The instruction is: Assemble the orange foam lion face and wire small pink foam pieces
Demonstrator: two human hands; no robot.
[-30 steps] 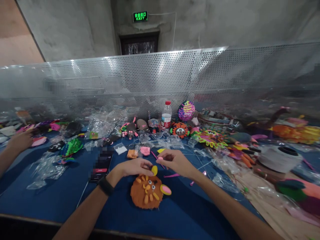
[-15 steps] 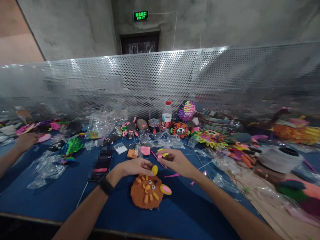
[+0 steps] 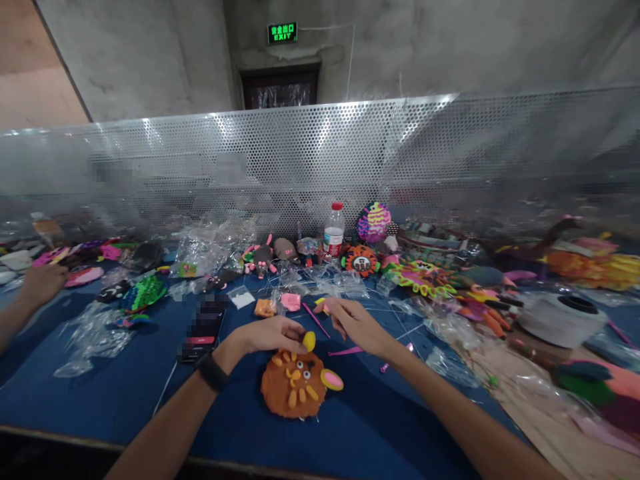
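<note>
A round orange-brown clay animal face (image 3: pixel 287 393) lies on the blue table, with googly eyes, orange strips and one yellow ear with a pink middle (image 3: pixel 332 380) at its right. My left hand (image 3: pixel 274 333) pinches a yellow clay piece (image 3: pixel 309 342) between thumb and fingertips at the face's upper edge. Farther back, my right hand (image 3: pixel 357 323) has its fingers curled, with the index finger and thumb at a lump of yellow clay (image 3: pixel 321 305), which they partly cover. Beneath and beside that hand lie pink modelling tools (image 3: pixel 345 351).
Orange (image 3: pixel 265 307) and pink clay packs (image 3: pixel 291 302) lie behind my hands. A phone (image 3: pixel 205 327) is left of my left wrist. Clay figures, plastic wrap and a bottle (image 3: pixel 333 230) line the metal partition (image 3: pixel 300 153). Another person's hand (image 3: pixel 45 283) is at far left; a tape roll (image 3: pixel 560 320) stands right.
My right hand has shifted slightly and turned at the yellow clay, and its fingers now point downward. My left hand stays in place. The other person's hand has moved left.
</note>
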